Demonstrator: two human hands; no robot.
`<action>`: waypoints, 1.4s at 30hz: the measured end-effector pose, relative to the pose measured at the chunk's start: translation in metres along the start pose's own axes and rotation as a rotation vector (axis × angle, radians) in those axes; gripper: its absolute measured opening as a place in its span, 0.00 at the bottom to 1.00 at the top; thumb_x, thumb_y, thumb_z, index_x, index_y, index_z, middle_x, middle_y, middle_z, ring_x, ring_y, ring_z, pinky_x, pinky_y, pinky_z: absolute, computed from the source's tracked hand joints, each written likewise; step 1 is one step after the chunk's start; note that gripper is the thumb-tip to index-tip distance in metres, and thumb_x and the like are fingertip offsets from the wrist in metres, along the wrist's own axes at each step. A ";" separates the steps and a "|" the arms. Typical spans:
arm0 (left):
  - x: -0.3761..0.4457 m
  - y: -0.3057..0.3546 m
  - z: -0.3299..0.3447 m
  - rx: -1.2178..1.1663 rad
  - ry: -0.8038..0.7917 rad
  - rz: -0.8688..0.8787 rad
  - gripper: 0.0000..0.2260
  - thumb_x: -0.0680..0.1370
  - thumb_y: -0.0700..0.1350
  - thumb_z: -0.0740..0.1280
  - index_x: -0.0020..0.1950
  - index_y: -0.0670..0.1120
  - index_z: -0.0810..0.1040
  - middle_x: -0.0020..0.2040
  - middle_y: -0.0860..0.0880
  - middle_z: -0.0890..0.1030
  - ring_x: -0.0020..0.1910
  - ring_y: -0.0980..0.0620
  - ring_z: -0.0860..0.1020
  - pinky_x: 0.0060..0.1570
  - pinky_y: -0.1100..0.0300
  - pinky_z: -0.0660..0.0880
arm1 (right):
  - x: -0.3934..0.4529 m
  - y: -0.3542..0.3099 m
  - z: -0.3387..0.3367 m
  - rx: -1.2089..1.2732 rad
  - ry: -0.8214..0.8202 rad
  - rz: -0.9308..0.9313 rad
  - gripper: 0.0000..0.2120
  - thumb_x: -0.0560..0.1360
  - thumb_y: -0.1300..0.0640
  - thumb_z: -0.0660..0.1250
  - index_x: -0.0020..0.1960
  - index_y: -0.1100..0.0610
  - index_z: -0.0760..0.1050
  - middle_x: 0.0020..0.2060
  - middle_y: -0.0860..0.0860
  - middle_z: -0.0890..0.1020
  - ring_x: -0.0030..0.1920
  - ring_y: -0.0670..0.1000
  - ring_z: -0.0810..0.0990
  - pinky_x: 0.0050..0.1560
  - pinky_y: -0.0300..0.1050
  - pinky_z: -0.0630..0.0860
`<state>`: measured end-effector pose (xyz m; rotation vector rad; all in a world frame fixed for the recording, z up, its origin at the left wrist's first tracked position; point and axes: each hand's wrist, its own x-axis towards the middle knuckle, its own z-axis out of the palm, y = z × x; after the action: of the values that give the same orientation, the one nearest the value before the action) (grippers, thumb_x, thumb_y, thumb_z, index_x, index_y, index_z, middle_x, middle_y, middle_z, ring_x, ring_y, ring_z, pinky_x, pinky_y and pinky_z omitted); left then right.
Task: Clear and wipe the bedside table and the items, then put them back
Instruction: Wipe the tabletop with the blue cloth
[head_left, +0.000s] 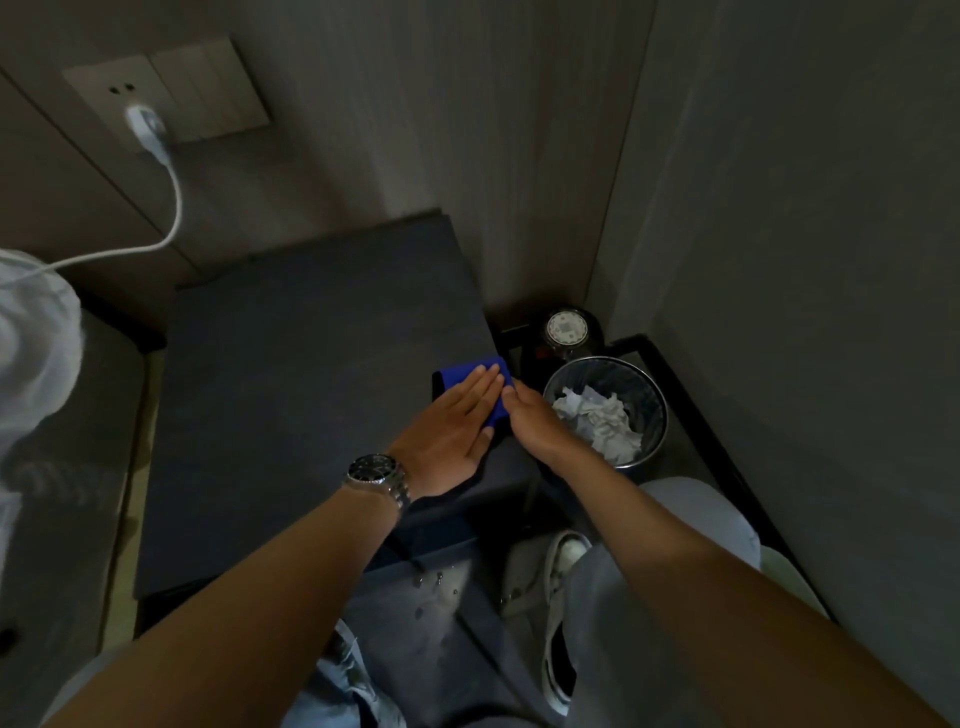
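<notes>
The dark grey bedside table (291, 395) fills the middle of the head view, its top bare. A blue cloth (457, 375) lies at the table's right edge. My left hand (457, 415), with a wristwatch on the wrist, presses flat on the cloth with straight fingers. Right beside it, my right hand (530, 415) is at the cloth's right edge, over the table's side; its fingertips are hidden, so its hold on the cloth is unclear.
A metal waste bin (649, 395) with crumpled paper stands on the floor right of the table. Behind it is a black kettle (569, 330). A white charger (148, 127) hangs from the wall socket. White bedding (31, 338) lies left.
</notes>
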<state>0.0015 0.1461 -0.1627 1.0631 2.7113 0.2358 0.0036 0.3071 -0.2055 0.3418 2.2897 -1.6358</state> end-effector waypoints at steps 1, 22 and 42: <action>0.002 -0.003 -0.001 -0.007 0.003 -0.008 0.28 0.85 0.51 0.49 0.81 0.46 0.41 0.81 0.51 0.40 0.79 0.56 0.37 0.76 0.62 0.37 | 0.004 -0.002 0.000 0.011 -0.008 -0.001 0.21 0.85 0.51 0.48 0.76 0.50 0.64 0.71 0.52 0.72 0.72 0.52 0.69 0.72 0.49 0.63; 0.092 -0.110 -0.025 -0.039 0.033 -0.104 0.28 0.84 0.52 0.50 0.81 0.47 0.44 0.81 0.51 0.43 0.79 0.56 0.39 0.79 0.54 0.45 | 0.137 -0.068 0.012 -0.072 0.111 -0.073 0.23 0.84 0.53 0.49 0.78 0.57 0.57 0.74 0.58 0.67 0.72 0.58 0.68 0.72 0.52 0.65; 0.165 -0.175 -0.061 -0.030 0.107 -0.184 0.27 0.86 0.49 0.50 0.81 0.44 0.43 0.81 0.49 0.43 0.79 0.54 0.40 0.71 0.67 0.33 | 0.250 -0.120 0.007 -0.148 0.126 -0.117 0.21 0.85 0.54 0.49 0.77 0.58 0.57 0.74 0.57 0.67 0.72 0.56 0.68 0.71 0.47 0.62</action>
<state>-0.2454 0.1280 -0.1678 0.8074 2.8693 0.3089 -0.2705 0.2660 -0.1973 0.2889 2.5512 -1.5256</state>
